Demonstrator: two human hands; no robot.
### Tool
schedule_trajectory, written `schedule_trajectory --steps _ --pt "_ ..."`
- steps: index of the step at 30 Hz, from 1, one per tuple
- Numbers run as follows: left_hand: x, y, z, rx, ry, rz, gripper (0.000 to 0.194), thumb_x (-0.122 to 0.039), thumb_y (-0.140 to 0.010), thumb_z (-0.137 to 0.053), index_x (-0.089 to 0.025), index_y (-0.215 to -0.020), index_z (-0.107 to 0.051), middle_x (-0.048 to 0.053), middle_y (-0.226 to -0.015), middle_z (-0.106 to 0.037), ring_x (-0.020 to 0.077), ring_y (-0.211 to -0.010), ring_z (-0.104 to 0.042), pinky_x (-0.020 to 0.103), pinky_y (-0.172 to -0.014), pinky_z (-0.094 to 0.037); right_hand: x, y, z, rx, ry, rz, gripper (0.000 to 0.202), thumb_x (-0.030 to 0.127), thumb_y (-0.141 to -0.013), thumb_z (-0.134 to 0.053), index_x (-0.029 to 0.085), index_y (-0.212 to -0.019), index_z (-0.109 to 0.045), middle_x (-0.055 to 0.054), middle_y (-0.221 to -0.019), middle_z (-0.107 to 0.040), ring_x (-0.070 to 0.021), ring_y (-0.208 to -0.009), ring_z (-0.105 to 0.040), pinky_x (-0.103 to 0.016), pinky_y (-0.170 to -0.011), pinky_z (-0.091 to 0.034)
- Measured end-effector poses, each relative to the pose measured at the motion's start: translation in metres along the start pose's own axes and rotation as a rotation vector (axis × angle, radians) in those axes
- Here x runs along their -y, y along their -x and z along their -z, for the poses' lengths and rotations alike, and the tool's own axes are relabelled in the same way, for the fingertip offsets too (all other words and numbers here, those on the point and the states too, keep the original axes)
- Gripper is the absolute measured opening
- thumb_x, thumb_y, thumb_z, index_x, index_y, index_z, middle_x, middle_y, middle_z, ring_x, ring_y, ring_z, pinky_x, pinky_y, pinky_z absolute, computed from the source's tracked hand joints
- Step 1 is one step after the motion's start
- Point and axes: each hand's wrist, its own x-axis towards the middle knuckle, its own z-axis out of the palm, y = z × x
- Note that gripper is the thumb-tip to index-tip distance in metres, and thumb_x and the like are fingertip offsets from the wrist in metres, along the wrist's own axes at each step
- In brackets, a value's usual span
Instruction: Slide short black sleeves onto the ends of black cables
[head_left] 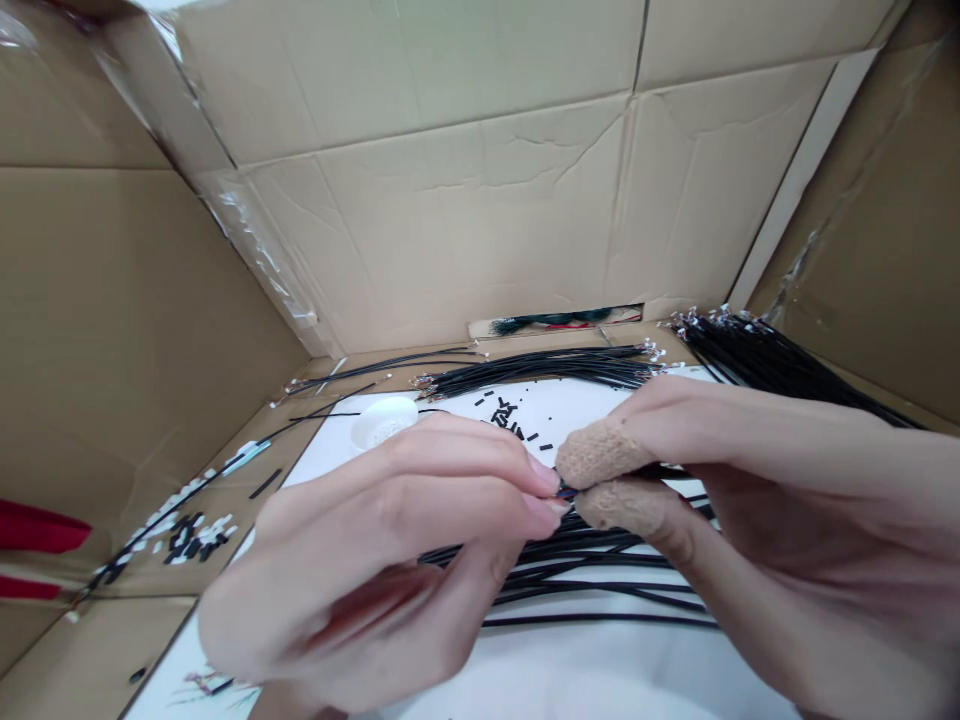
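My left hand [390,540] pinches the tip of a black wire [564,492] between thumb and forefinger; my right hand [750,480], its fingertips [600,452] capped in tan cots, grips it too, over the wire bundle [600,570] on the white desk [585,670]. What sits on the tip is too small to tell.

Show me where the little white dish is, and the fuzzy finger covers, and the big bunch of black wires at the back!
white dish [385,420], head view, on its rim.
fuzzy finger covers [600,455], head view, upper cover.
bunch of black wires [547,368], head view, mid-bundle.

Bright, even light — edges warped, hands soft.
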Motion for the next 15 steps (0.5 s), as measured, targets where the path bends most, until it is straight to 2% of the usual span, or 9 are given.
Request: schedule_trajectory --steps 3,5,7,10,15 --pt "0.003 -0.002 0.002 0.03 0.08 0.001 0.04 0.014 -0.069 -0.065 -0.018 -0.091 -0.071 -0.006 -0.097 -0.075 0.0081 -0.085 -0.07 0.019 -0.089 -0.06 -0.001 -0.001 0.003 0.055 0.078 0.082 0.032 -0.009 -0.082 -0.061 0.017 -0.097 -0.07 0.0 -0.082 -0.069 -0.0107 -0.073 -0.066 -0.021 -0.067 -0.057" --pt "0.004 -0.002 0.0 -0.001 0.12 0.025 0.038 0.014 -0.07 -0.064 -0.018 -0.09 -0.071 -0.004 -0.093 -0.076 0.0101 -0.084 -0.07 0.023 -0.085 -0.062 -0.001 -0.004 0.004 0.097 0.144 0.121 0.031 -0.012 -0.079 -0.058 0.013 -0.091 -0.069 -0.002 -0.079 -0.067 -0.0099 -0.07 -0.065 -0.019 -0.063 -0.056" --pt "0.004 -0.003 -0.004 -0.046 0.171 0.041 0.036 0.014 -0.07 -0.065 -0.016 -0.088 -0.071 -0.002 -0.089 -0.076 0.0116 -0.081 -0.071 0.025 -0.081 -0.062 -0.002 -0.007 0.005 0.108 0.211 0.159 0.025 -0.011 -0.078 -0.056 0.011 -0.082 -0.067 -0.001 -0.071 -0.064 -0.0088 -0.062 -0.062 -0.017 -0.057 -0.055" --pt "0.003 -0.003 -0.008 -0.08 0.214 0.054 0.036 0.015 -0.069 -0.065 -0.015 -0.087 -0.07 -0.001 -0.086 -0.076 0.0133 -0.08 -0.071 0.026 -0.078 -0.062 -0.004 -0.011 0.004 0.078 0.305 0.203 0.024 -0.007 -0.078 -0.052 0.013 -0.076 -0.064 0.001 -0.062 -0.06 -0.0086 -0.059 -0.061 -0.017 -0.058 -0.056" --pt "0.003 -0.002 -0.007 -0.106 0.231 0.077 0.036 0.015 -0.069 -0.066 -0.016 -0.087 -0.069 0.0 -0.084 -0.076 0.0137 -0.08 -0.07 0.026 -0.076 -0.062 -0.009 -0.012 0.004 0.18 0.388 0.285 0.027 -0.008 -0.071 -0.05 0.015 -0.078 -0.063 -0.001 -0.071 -0.071 -0.008 -0.066 -0.067 -0.015 -0.059 -0.054"
